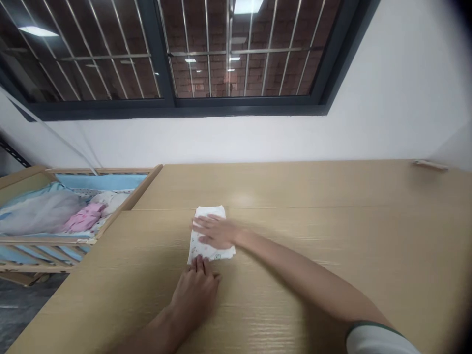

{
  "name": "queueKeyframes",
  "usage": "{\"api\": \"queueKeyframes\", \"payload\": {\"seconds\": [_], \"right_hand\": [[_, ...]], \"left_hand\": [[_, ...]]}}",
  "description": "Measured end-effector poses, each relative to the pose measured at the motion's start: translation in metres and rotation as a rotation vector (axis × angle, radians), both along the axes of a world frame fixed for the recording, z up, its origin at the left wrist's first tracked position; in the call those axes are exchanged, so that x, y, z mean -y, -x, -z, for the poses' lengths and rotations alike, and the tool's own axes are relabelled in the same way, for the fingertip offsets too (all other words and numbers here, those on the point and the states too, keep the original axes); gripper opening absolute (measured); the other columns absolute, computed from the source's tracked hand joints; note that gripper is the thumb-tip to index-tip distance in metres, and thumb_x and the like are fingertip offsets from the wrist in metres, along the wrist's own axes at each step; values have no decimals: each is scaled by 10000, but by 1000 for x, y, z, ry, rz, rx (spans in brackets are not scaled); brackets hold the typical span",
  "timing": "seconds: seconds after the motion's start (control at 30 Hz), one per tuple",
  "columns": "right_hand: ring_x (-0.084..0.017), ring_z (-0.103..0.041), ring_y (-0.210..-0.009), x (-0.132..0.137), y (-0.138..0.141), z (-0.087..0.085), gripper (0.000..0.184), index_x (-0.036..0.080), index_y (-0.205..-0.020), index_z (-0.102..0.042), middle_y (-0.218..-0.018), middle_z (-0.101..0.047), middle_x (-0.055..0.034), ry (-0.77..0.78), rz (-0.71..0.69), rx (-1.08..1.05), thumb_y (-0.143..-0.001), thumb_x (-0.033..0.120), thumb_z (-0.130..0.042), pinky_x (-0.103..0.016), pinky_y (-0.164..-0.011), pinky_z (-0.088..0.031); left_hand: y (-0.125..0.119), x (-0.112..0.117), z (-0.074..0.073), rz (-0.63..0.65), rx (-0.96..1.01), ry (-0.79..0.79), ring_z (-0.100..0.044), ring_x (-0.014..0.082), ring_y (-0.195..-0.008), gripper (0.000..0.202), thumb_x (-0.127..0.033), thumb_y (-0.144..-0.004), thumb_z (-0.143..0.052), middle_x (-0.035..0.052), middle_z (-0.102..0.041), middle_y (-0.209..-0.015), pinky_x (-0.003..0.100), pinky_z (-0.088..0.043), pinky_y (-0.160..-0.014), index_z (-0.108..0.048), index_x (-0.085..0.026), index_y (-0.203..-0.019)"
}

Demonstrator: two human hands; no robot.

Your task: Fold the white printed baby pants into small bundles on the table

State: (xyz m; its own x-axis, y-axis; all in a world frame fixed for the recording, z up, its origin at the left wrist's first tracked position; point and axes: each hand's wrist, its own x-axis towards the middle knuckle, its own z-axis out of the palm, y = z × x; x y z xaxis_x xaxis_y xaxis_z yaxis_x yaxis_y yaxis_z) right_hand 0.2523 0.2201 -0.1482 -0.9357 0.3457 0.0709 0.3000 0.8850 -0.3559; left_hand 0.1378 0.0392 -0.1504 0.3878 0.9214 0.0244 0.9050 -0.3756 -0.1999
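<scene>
A small white folded cloth (209, 214) with a faint print lies on the light wooden table (332, 236). My right hand (216, 231) rests flat on top of the cloth, fingers stretched out toward the left. My left hand (195, 290) lies palm down on the table just below the cloth, its fingertips touching the cloth's near edge. Neither hand grips anything.
To the left stands a wooden crib (121, 204) with blue lining, holding grey and pink fabrics (83, 217). A white wall and a dark-framed barred window (173, 101) are behind the table. A small flat object (429, 164) lies at the table's far right edge.
</scene>
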Motion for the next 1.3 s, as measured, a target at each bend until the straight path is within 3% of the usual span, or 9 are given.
{"api": "queueKeyframes", "payload": {"seconds": [0.13, 0.27, 0.4, 0.57, 0.7, 0.8, 0.93, 1.03, 1.3], "right_hand": [[-226, -153, -1551, -43, 0, -6, 582, 232, -1601, -280, -1663, -216, -52, -41, 105, 28, -1068, 466, -296, -468, -1262, -98], [-230, -113, -1558, -44, 0, -11, 610, 173, -1610, -241, -1675, -196, -79, -144, 157, 59, -1070, 455, -237, -453, -1261, -85], [-327, -262, -1493, -3, -14, -32, 569, 151, -1524, -399, -1615, -329, -165, -293, 243, -76, -1055, 462, -314, -534, -1198, -208], [-312, -598, -1020, 66, -51, -58, 583, 153, -1163, -636, -1125, -641, -158, -183, 248, 34, -934, 674, -507, -484, -951, -457], [-311, -594, -1086, 100, -69, -48, 292, 123, -1198, -615, -1170, -624, -183, -233, 242, 128, -979, 282, -506, -448, -943, -462], [-298, -599, -1069, 109, -69, -43, 283, 110, -1164, -613, -1108, -653, -177, -248, 297, 84, -953, 120, -424, -454, -967, -438], [-244, -613, -933, 112, -67, -62, 197, 155, -1023, -609, -972, -664, -119, -31, 401, -38, -1000, 211, -422, -399, -896, -456], [-269, -597, -1030, 113, -68, -73, 274, 175, -1093, -591, -1099, -646, -132, 96, 353, -93, -981, 420, -548, -387, -887, -469], [-204, -636, -891, 53, -62, -42, 193, 193, -1111, -621, -1031, -689, -68, 282, 540, -319, -937, 231, -547, -299, -761, -471]], "left_hand": [[9, -10, -19, -43, 55, 180, -673, 397, -1123, 375, -170, -1017, -369, 271, -643, -1277, 492, -600, -797, -724, -117, -1127], [35, -24, -37, -186, 225, 273, -732, 309, -880, 332, -304, -1032, -407, 116, -757, -968, 423, -566, -776, -724, -209, -1052], [71, -39, -26, -92, 471, 238, -640, 281, -1127, 239, -315, -936, -575, 75, -701, -1189, 392, -495, -955, -713, -265, -1125], [93, -45, -7, 52, 566, 193, -594, 250, -1121, 228, -199, -912, -510, 61, -668, -1159, 390, -460, -985, -709, -239, -1018], [89, -44, -10, 44, 614, 112, -597, 235, -981, 277, -239, -1001, -353, 64, -666, -1007, 396, -465, -915, -624, -214, -950], [84, -42, -18, 13, 703, 128, -582, 220, -925, 284, -299, -1037, -291, 48, -634, -971, 377, -460, -870, -545, -218, -939], [78, -42, -33, -41, 850, 161, -583, 220, -891, 287, -395, -1035, -315, 33, -625, -944, 347, -456, -805, -529, -230, -940], [74, -45, -43, -108, 900, 171, -585, 225, -806, 327, -444, -1032, -306, 22, -627, -872, 343, -446, -742, -541, -232, -951], [81, -96, -35, -159, 863, 13, -635, 231, -933, 275, -397, -1010, -356, 48, -683, -993, 327, -482, -820, -572, -226, -999]]}}
